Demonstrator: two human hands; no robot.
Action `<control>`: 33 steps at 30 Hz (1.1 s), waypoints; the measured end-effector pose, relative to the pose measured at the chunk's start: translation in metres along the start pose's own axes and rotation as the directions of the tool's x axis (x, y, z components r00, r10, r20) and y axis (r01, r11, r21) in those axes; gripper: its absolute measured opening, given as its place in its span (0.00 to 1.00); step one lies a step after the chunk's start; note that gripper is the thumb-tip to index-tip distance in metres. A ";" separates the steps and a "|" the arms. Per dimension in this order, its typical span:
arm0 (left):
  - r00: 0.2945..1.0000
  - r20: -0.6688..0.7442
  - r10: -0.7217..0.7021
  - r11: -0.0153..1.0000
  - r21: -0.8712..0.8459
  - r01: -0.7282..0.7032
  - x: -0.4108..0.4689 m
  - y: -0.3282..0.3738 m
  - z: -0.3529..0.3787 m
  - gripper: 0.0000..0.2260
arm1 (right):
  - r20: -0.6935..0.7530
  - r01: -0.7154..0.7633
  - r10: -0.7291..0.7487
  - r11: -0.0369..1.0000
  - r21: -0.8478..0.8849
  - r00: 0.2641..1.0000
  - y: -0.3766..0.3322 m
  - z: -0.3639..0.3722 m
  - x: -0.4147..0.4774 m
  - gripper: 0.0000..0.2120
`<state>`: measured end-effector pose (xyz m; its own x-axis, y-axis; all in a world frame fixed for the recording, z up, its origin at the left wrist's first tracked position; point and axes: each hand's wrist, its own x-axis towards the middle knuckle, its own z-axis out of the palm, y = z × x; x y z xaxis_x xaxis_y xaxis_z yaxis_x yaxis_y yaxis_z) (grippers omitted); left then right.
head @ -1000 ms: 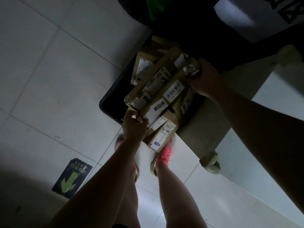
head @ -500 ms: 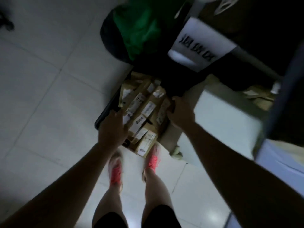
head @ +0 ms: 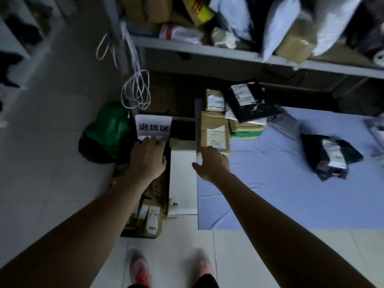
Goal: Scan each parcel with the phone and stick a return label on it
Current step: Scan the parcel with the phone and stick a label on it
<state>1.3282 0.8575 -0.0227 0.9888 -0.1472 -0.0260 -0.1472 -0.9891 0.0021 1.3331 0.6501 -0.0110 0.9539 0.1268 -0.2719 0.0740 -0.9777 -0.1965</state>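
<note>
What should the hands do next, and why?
Probably the right hand should reach a little further and grip the brown box at the corner of the blue table. It and the left hand are open and hold nothing, and that box lies just past its fingers, label up.

One wide-angle camera, worn on the person's head, looks forward and steeply down. The left hand (head: 148, 157) and right hand (head: 212, 163) sit close, mid-frame; the desk (head: 291, 194) fills the right, the floor (head: 52, 163) the left, and a shelf (head: 207, 49) crosses the top.
</note>
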 end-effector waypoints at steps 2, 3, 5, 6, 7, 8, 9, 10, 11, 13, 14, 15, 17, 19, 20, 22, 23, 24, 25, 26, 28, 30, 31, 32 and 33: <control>0.999 -0.005 0.032 0.999 0.005 -0.032 0.003 0.037 -0.018 0.20 | -0.024 -0.036 0.037 0.999 0.036 0.999 0.034 -0.015 -0.017 0.22; 0.999 -0.012 0.040 0.999 0.003 -0.040 0.004 0.054 -0.025 0.20 | -0.033 -0.057 0.059 0.996 0.068 0.998 0.051 -0.020 -0.024 0.23; 1.000 -0.022 0.022 0.999 -0.035 -0.023 0.004 0.085 -0.034 0.18 | -0.042 -0.090 0.097 0.984 0.157 0.994 0.084 -0.027 -0.033 0.24; 1.000 -0.016 0.009 0.997 -0.072 -0.010 0.002 0.099 -0.037 0.17 | -0.036 -0.100 0.111 0.971 0.215 0.993 0.099 -0.028 -0.036 0.24; 1.000 -0.009 0.000 0.994 -0.113 -0.001 0.001 0.110 -0.037 0.17 | -0.031 -0.112 0.126 0.953 0.280 0.992 0.112 -0.027 -0.038 0.25; 1.000 0.002 -0.017 0.987 -0.157 0.018 0.001 0.120 -0.035 0.17 | -0.026 -0.122 0.139 0.931 0.343 0.990 0.124 -0.026 -0.037 0.25; 0.998 0.029 -0.048 0.974 -0.221 0.053 0.002 0.127 -0.032 0.17 | -0.017 -0.130 0.150 0.906 0.403 0.989 0.134 -0.025 -0.035 0.25; 0.993 0.081 -0.091 0.945 -0.306 0.112 0.003 0.134 -0.028 0.18 | -0.008 -0.143 0.165 0.876 0.461 0.986 0.142 -0.024 -0.031 0.26; 0.978 0.148 -0.144 0.896 -0.400 0.192 0.005 0.138 -0.023 0.20 | 0.007 -0.159 0.181 0.844 0.511 0.983 0.149 -0.023 -0.028 0.26; 0.917 0.306 -0.255 0.736 -0.554 0.389 0.009 0.142 -0.011 0.24 | 0.056 -0.207 0.217 0.772 0.601 0.975 0.157 -0.017 -0.020 0.27; 0.879 0.377 -0.292 0.649 -0.597 0.472 0.012 0.143 -0.004 0.25 | 0.084 -0.232 0.234 0.730 0.643 0.969 0.158 -0.012 -0.015 0.28; 0.849 0.426 -0.312 0.576 -0.626 0.525 0.019 0.142 0.003 0.27 | 0.109 -0.252 0.244 0.695 0.674 0.964 0.158 -0.009 -0.008 0.28; 0.820 0.474 -0.321 0.484 -0.662 0.572 0.036 0.141 0.021 0.29 | 0.138 -0.263 0.234 0.674 0.690 0.962 0.156 -0.001 0.012 0.31; 0.810 0.497 -0.311 0.447 -0.676 0.587 0.057 0.142 0.039 0.31 | 0.134 -0.261 0.234 0.676 0.689 0.963 0.154 0.005 0.033 0.32; 0.798 0.519 -0.306 0.411 -0.684 0.602 0.068 0.144 0.046 0.32 | 0.130 -0.265 0.245 0.673 0.691 0.961 0.153 0.008 0.042 0.32; 0.760 0.576 -0.301 0.252 -0.720 0.646 0.088 0.150 0.057 0.38 | 0.122 -0.264 0.254 0.658 0.705 0.960 0.149 0.012 0.058 0.26; 0.747 0.594 -0.299 0.182 -0.733 0.655 0.098 0.153 0.062 0.40 | 0.120 -0.270 0.267 0.645 0.715 0.956 0.148 0.013 0.065 0.20; 0.745 0.596 -0.300 0.153 -0.741 0.654 0.107 0.156 0.066 0.40 | 0.121 -0.281 0.284 0.632 0.722 0.951 0.146 0.015 0.072 0.15; 0.758 0.580 -0.300 0.165 -0.751 0.640 0.115 0.158 0.071 0.37 | 0.122 -0.292 0.302 0.621 0.727 0.946 0.144 0.016 0.079 0.12; 0.779 0.551 -0.300 0.193 -0.764 0.615 0.121 0.159 0.075 0.32 | 0.116 -0.298 0.317 0.620 0.726 0.941 0.142 0.018 0.084 0.11; 0.808 0.492 -0.323 0.222 -0.791 0.570 0.124 0.162 0.080 0.24 | 0.097 -0.289 0.320 0.634 0.717 0.942 0.141 0.022 0.088 0.11; 0.815 0.464 -0.348 0.207 -0.810 0.549 0.119 0.164 0.081 0.22 | 0.102 -0.281 0.310 0.616 0.736 0.945 0.142 0.025 0.088 0.11; 0.815 0.452 -0.362 0.199 -0.817 0.541 0.114 0.165 0.079 0.21 | 0.109 -0.282 0.310 0.592 0.755 0.944 0.143 0.025 0.087 0.11; 0.816 0.437 -0.378 0.191 -0.826 0.531 0.108 0.167 0.077 0.21 | 0.116 -0.280 0.306 0.571 0.772 0.945 0.144 0.025 0.085 0.12; 0.815 0.422 -0.397 0.180 -0.835 0.520 0.102 0.169 0.076 0.20 | 0.123 -0.274 0.295 0.553 0.787 0.948 0.146 0.025 0.082 0.12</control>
<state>1.4017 0.6751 -0.1008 0.8535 0.2735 -0.4436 0.5092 -0.2564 0.8216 1.4149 0.5220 -0.0854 0.8901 -0.1477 -0.4313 -0.4494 -0.4432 -0.7756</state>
